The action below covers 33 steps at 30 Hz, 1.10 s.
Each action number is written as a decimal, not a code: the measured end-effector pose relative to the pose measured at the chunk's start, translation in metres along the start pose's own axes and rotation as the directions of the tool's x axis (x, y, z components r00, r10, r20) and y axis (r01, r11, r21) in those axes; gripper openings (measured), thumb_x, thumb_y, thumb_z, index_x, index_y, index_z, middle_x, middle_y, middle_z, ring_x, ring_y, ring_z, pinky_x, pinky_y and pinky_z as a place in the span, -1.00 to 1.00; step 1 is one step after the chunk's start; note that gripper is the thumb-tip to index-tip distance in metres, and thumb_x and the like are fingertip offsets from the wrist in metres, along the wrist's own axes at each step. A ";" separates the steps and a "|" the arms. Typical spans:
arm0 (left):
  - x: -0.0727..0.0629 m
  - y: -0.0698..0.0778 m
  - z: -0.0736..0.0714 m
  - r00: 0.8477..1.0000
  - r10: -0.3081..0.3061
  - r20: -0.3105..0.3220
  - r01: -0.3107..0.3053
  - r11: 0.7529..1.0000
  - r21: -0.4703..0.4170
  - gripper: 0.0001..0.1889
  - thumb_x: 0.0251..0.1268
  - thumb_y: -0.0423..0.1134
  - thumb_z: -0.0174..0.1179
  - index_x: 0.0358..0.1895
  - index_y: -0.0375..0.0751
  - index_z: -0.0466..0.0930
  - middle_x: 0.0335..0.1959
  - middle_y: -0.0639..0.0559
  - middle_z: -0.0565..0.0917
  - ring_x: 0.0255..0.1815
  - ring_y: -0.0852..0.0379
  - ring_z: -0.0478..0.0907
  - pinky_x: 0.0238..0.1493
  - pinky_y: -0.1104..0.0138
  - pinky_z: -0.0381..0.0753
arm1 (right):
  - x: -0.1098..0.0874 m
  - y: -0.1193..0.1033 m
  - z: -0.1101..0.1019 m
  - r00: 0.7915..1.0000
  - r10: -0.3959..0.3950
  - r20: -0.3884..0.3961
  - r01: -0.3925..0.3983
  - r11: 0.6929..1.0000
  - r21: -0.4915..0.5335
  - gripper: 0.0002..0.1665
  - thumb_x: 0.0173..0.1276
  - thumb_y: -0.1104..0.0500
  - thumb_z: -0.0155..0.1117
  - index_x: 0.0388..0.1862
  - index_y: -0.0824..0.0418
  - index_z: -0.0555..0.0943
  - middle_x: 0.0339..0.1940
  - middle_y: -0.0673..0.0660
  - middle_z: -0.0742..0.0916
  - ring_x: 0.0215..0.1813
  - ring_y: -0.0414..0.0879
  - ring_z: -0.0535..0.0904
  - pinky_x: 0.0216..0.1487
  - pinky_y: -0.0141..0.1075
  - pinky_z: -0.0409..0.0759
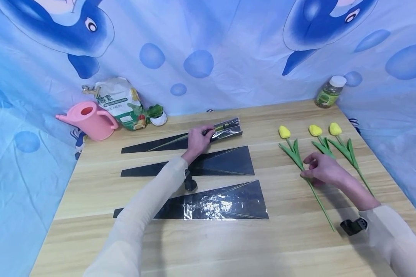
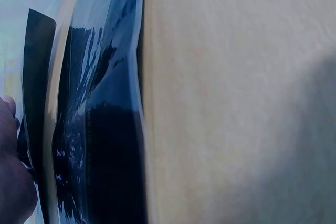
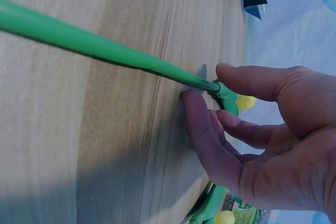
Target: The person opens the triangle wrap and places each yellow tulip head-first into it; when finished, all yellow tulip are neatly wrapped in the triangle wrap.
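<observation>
At the back, my left hand (image 1: 198,140) grips the far black wrapping sleeve (image 1: 173,144) near its wide end, which is partly raised. A thin greenish line runs along that sleeve; whether a stem lies inside I cannot tell. My right hand (image 1: 321,169) is at the leftmost yellow tulip (image 1: 292,148), just below its leaves. The right wrist view shows the green stem (image 3: 131,61) between thumb and forefinger, a gap visible around it. Two other yellow tulips (image 1: 315,130) (image 1: 334,129) lie to the right. Two more black sleeves (image 1: 225,163) (image 1: 242,200) lie flat nearer me.
Along the back left stand a pink watering can (image 1: 97,123), a white and green bag (image 1: 119,102) with a clip, and a small potted plant (image 1: 157,117). A white-capped jar (image 1: 329,94) stands at the back right corner. Blue cloth (image 1: 242,69) hangs behind the wooden table (image 1: 228,246).
</observation>
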<state>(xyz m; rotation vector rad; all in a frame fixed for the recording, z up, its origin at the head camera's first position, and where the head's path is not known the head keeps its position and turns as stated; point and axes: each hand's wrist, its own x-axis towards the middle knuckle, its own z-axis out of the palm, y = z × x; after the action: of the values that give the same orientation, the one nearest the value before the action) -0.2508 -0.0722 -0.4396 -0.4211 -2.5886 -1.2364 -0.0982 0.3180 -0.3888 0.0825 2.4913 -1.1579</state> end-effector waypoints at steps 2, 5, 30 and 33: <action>0.001 0.001 0.000 1.000 0.000 0.000 0.000 1.000 -0.004 -0.85 0.33 -0.26 0.35 -0.13 -0.20 0.80 -0.18 -0.07 0.78 -0.28 0.06 0.73 -0.21 0.24 0.63 | 0.000 0.000 0.000 1.000 0.001 -0.003 -0.001 1.000 0.003 -0.39 0.24 0.32 0.44 0.11 0.58 0.35 -0.28 0.24 0.48 -0.35 -0.02 0.55 -0.43 -0.12 0.72; 0.002 0.000 0.000 1.000 0.002 -0.002 -0.002 1.000 -0.001 -0.86 0.33 -0.26 0.36 -0.14 -0.20 0.81 -0.18 -0.07 0.78 -0.23 0.05 0.74 -0.17 0.23 0.65 | -0.001 -0.001 0.001 1.000 -0.007 -0.010 0.007 1.000 -0.002 -0.41 0.23 0.34 0.44 0.11 0.57 0.37 -0.29 0.22 0.48 -0.37 -0.02 0.55 -0.45 -0.12 0.72; 0.001 0.002 0.000 1.000 0.024 -0.020 -0.024 1.000 0.001 -0.87 0.29 -0.29 0.38 -0.17 -0.24 0.81 -0.19 -0.08 0.78 -0.15 0.00 0.74 -0.09 0.20 0.65 | -0.005 0.000 0.005 0.999 0.025 -0.022 -0.022 0.994 0.108 -0.38 0.21 0.39 0.40 0.17 0.53 0.33 -0.31 0.18 0.61 -0.35 -0.05 0.61 -0.44 -0.12 0.70; 0.001 0.001 0.000 0.999 0.029 -0.024 -0.029 1.000 0.000 -0.87 0.28 -0.28 0.39 -0.18 -0.23 0.81 -0.19 -0.08 0.78 -0.15 0.00 0.74 -0.07 0.19 0.65 | -0.005 0.002 0.004 1.000 0.017 0.017 -0.019 0.987 0.158 -0.33 0.25 0.40 0.36 0.24 0.58 0.27 -0.28 0.21 0.60 -0.31 -0.06 0.62 -0.43 -0.12 0.70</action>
<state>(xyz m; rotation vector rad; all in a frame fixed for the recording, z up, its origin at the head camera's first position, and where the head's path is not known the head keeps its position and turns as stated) -0.2512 -0.0714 -0.4384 -0.4389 -2.5531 -1.2250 -0.0919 0.3167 -0.3908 0.1383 2.3768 -1.3417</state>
